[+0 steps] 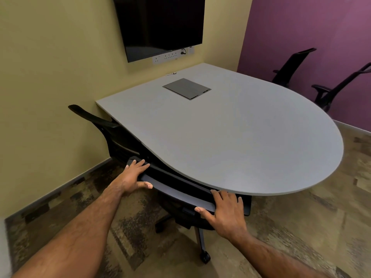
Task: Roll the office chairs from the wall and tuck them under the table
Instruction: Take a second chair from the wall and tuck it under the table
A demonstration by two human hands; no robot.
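A black office chair (176,191) stands at the near curved edge of the grey teardrop-shaped table (230,133), its seat hidden under the top. My left hand (134,177) grips the left end of its backrest top. My right hand (226,211) grips the right end. A second black chair (112,131) sits tucked at the table's left side by the yellow wall. Two more black chairs (291,67) (339,87) stand against the purple wall at the far right.
A dark screen (160,25) hangs on the yellow wall above a socket strip (166,56). A grey cable hatch (186,88) is set into the tabletop. Patterned carpet (301,217) lies open to the right of the table.
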